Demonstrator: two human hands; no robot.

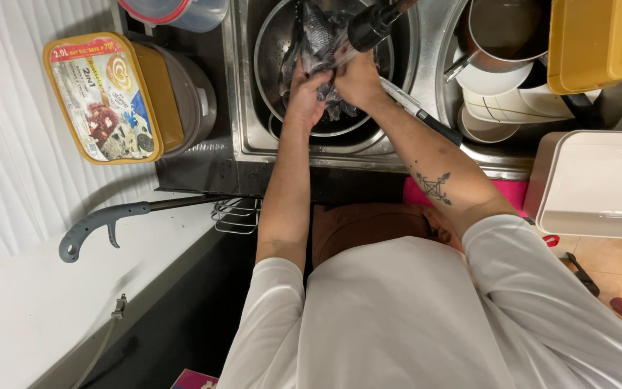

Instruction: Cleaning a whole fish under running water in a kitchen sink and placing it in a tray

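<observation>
1. Hands: both are in the sink at 12 o'clock. The left hand [305, 97] is closed around the lower part of a dark, wet fish [319, 39]. The right hand [358, 78] grips the same fish from the other side, just beside the left, fingers curled over it.
2. Fish: it is held between the two hands over a round metal bowl [275, 50], its body running up toward 12 o'clock. Further dark fish pieces lie under the hands in the bowl; how many cannot be told.
3. Tap: a black tap head [370, 25] hangs at 1 o'clock of the hands, touching or just above the fish; which one cannot be told.
4. Sink: the steel sink [242, 108] holds the bowl. A black-handled utensil [426, 119] lies under the right forearm at 4 o'clock.
5. Right basin, 2 o'clock: stacked metal pots [502, 32], white plates [498, 79] and a yellow container [599, 39].
6. At 3 o'clock: a white rectangular lid or tray [599, 180].
7. At 9 o'clock: a yellow ice-cream tub [106, 97] rests on a grey pot [196, 101]. A clear container with a red rim [181, 11] stands at 11 o'clock.
8. At 7 o'clock: a grey-handled tool [98, 223] lies on the white table [23, 317], beside a wire rack [237, 215].
</observation>
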